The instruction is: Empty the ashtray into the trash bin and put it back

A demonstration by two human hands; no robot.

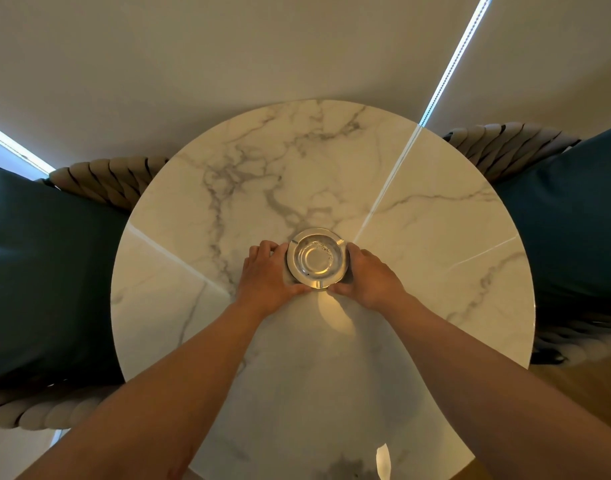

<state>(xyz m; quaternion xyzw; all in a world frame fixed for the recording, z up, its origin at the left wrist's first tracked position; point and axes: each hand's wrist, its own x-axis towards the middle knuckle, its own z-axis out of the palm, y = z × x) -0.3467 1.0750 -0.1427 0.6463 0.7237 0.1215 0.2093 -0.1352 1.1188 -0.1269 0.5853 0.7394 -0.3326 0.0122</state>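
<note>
A round silver metal ashtray (316, 259) sits near the middle of a round white marble table (418, 237). Faint grey ash specks cling to its inner wall on the right; its bottom looks bare and shiny. My left hand (267, 275) cups the ashtray's left side, thumb under the near rim. My right hand (368, 275) cups its right side in the same way. Both hands touch the ashtray. No trash bin is in view.
A woven rope chair with a dark teal cushion (44, 271) stands at the table's left, and another such teal cushion (570, 220) at its right. Closed beige blinds (262, 46) fill the background. Wooden floor (581, 393) shows at lower right.
</note>
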